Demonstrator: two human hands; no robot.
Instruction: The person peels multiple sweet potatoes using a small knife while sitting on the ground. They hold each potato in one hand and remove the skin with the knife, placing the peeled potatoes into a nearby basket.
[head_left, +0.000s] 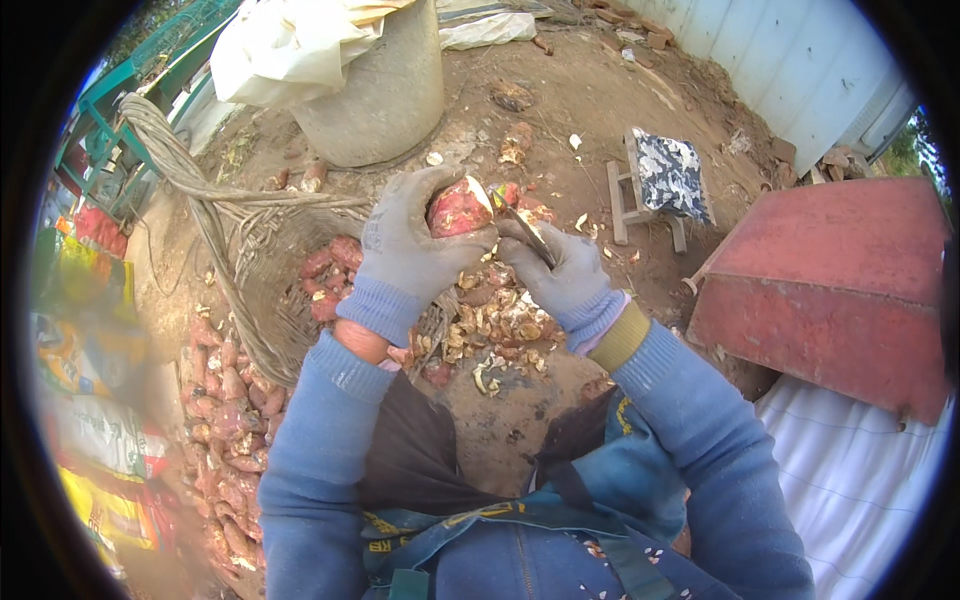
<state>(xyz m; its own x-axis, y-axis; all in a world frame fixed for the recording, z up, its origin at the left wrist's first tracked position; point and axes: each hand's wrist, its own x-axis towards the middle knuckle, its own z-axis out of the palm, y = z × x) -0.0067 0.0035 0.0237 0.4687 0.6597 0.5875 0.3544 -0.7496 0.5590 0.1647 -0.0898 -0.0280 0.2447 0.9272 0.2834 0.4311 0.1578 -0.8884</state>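
In a grey work glove, my left hand (420, 232) grips a red-skinned sweet potato (459, 211) whose right side is cut to pale flesh. My right hand (551, 266), gloved the same way, is closed around a knife (527, 231) beside the cut side. Below both hands lies a heap of cut scraps and peelings (517, 319) on the dirt. A wicker basket (259, 247) with a thick twisted handle stands to the left, with several sweet potatoes (326, 270) inside. A long pile of sweet potatoes (229, 420) covers the ground at lower left.
A large grey vat (382, 97) with white sheeting stands ahead. A small stool (664, 180) with a patterned cover is to the right, near a red metal container (832, 277) and white corrugated sheeting (847, 480). Colourful printed sacks (97, 352) line the far left.
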